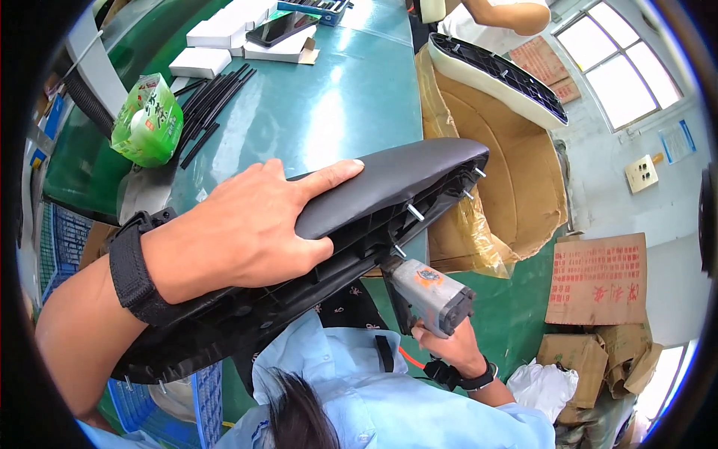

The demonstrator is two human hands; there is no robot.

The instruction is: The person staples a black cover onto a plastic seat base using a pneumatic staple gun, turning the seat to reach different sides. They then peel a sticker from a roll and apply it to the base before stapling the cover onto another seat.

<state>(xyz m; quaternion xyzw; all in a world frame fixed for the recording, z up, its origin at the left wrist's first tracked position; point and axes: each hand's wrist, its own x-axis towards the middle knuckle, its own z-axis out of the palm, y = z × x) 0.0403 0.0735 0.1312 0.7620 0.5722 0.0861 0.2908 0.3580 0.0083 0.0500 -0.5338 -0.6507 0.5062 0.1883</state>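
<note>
Head view. Left hand [250, 228] lies flat over the black padded seat [374, 194], fingers spread across the top skin, thumb hooked along the near edge; grip pressed down on the seat, not pinching. A black wrist strap [134, 273] sits just behind that hand. The seat is tilted on its edge above the green table [336, 97], its ribbed plastic underside [396, 224] turned toward the person, with metal studs [415, 212] sticking out just right of the left grip.

Right hand [449, 340] sits below and right of the left grip, fingers wrapped tight round the handle of a grey power tool [426, 292] with an orange mark; its nose touches the seat underside.

Beyond the left grip: a green packet [146, 120], black strips [213, 97] and white boxes [217, 34] on the table. Right of the seat, an open cardboard box [501, 172] with a second seat [497, 75] resting across its top. Flattened cardboard [598, 280] lies on the floor further right.
</note>
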